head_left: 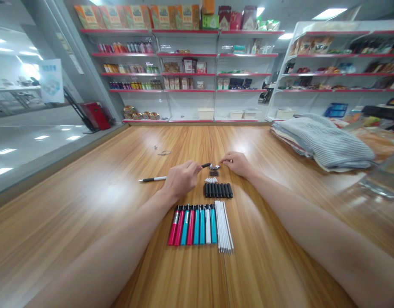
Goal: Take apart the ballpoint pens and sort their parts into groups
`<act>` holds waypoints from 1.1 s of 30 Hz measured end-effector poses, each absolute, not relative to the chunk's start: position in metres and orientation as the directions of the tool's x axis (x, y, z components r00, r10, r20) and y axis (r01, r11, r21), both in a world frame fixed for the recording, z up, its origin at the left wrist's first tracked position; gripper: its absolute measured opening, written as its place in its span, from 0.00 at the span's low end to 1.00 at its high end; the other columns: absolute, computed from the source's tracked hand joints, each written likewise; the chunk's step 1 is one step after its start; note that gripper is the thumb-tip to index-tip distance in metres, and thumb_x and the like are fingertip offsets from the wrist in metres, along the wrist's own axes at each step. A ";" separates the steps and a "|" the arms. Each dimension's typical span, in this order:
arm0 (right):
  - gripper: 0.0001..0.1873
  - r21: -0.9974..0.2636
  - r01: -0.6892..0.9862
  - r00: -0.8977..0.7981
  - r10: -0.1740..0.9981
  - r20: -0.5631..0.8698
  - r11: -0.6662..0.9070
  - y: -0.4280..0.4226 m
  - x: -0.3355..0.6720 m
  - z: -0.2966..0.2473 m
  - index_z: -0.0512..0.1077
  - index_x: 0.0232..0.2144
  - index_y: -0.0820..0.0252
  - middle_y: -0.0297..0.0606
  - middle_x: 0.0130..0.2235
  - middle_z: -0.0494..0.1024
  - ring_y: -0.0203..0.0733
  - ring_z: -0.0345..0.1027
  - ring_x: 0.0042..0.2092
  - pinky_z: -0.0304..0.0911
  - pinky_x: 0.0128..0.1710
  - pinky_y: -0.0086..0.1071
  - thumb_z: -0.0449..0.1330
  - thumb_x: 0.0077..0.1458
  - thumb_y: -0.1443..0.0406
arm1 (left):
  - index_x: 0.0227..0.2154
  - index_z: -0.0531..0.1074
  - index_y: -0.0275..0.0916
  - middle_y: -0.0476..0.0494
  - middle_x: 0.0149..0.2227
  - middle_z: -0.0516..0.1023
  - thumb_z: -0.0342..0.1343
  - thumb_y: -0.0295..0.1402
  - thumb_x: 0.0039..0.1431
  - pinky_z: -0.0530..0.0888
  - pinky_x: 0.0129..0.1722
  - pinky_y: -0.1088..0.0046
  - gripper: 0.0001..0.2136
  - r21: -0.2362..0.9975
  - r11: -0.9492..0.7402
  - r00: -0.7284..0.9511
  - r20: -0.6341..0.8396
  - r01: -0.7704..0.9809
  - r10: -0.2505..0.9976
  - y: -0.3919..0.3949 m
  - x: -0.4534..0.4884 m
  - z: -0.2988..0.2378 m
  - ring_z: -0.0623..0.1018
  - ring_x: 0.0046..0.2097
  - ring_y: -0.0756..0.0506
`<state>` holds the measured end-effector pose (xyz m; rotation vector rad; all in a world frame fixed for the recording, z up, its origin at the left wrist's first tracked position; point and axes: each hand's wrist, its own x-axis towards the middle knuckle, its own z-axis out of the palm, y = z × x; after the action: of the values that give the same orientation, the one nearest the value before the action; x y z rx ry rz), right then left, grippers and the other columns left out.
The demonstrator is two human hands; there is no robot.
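Black pen barrel pinched in my left hand, long axis running forward and right.
Right hand loosely curled, empty, just beside small metal parts; teal and red pens lie nearer on the wooden table.

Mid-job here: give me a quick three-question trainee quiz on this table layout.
1. True or false: the row of pink and teal pen barrels lies closer to the wearer than the row of black tubes.
2. Which is nearer the folded grey striped cloth: the left hand or the right hand?
3. What lies just right of the pink and teal row: a bundle of thin white sticks or a red case?

Key: 1 true; 2 right hand; 3 thin white sticks.
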<state>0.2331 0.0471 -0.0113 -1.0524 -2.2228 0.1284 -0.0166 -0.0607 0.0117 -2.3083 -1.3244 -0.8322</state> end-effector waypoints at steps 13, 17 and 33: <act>0.10 -0.425 0.591 -0.474 0.722 0.504 0.686 0.043 0.228 -0.009 0.77 0.38 0.60 0.38 0.35 0.78 0.35 0.68 0.32 0.62 0.36 0.30 0.60 0.52 0.66 | 0.32 0.70 0.38 0.43 0.32 0.75 0.43 0.35 0.66 0.63 0.28 0.72 0.12 0.032 -0.509 0.361 0.666 0.860 0.652 -0.062 -0.014 0.013 0.74 0.33 0.47; 0.10 -0.428 0.577 -0.484 0.713 0.507 0.696 0.042 0.228 -0.008 0.77 0.38 0.60 0.37 0.34 0.78 0.35 0.67 0.32 0.62 0.35 0.29 0.60 0.52 0.66 | 0.34 0.70 0.38 0.43 0.33 0.75 0.43 0.36 0.66 0.64 0.29 0.72 0.13 0.045 -0.502 0.351 0.660 0.864 0.664 -0.060 -0.015 0.011 0.74 0.34 0.47; 0.14 -0.451 0.503 -0.527 0.675 0.516 0.737 0.042 0.229 -0.013 0.76 0.38 0.58 0.35 0.35 0.78 0.34 0.66 0.31 0.62 0.31 0.28 0.56 0.50 0.72 | 0.34 0.70 0.39 0.43 0.34 0.74 0.42 0.36 0.66 0.64 0.31 0.72 0.13 0.071 -0.465 0.324 0.626 0.882 0.709 -0.062 -0.014 0.013 0.74 0.36 0.46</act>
<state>0.2292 0.0422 -0.0129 -0.8832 -2.2430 0.3222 -0.0143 -0.0617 0.0133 -2.3099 -1.4329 -0.8718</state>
